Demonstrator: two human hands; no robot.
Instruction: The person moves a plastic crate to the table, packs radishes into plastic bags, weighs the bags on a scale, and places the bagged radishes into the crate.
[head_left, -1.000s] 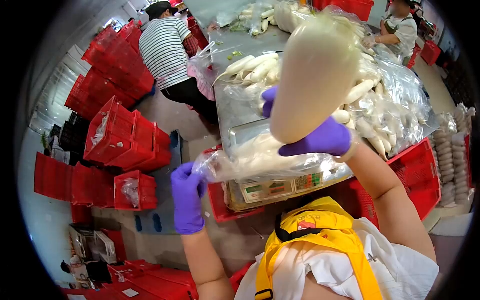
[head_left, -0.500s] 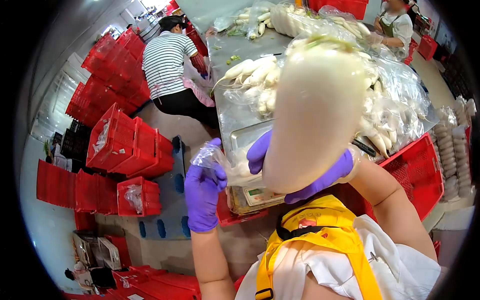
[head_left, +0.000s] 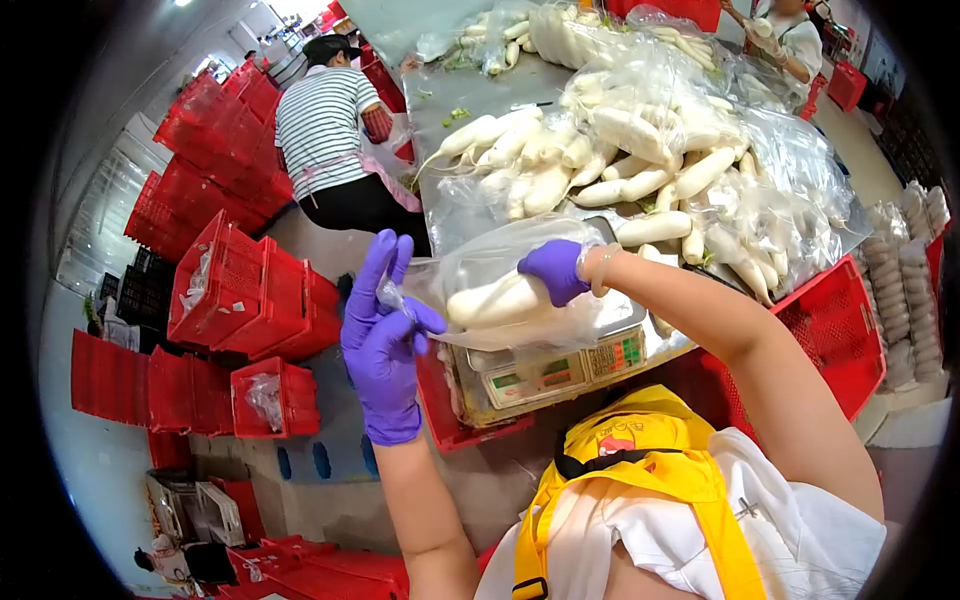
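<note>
My left hand (head_left: pixel 383 345), in a purple glove, pinches the gathered edge of a clear plastic bag (head_left: pixel 540 235), with some fingers pointing up. The bag spreads rightward over the scale's metal tray (head_left: pixel 495 357). A white radish (head_left: pixel 495 302) lies inside the bag, above the tray. Around its right end curls my right hand (head_left: pixel 556 272), also gloved in purple, its fingertips partly hidden. The digital scale (head_left: pixel 535 378) has its display and keypad facing me at the table's front edge.
White radishes (head_left: pixel 545 185), several in plastic bags, are heaped on the metal table (head_left: pixel 450 100) beyond the scale. Red crates (head_left: pixel 225 290) are stacked at the left; another red crate (head_left: pixel 830 335) stands at the right. A person in a striped shirt (head_left: pixel 325 125) bends at the table's left.
My right hand has brought the radish down from close to the camera into the bag over the scale. My left hand has shifted slightly left and up, and the bag is now spread wider.
</note>
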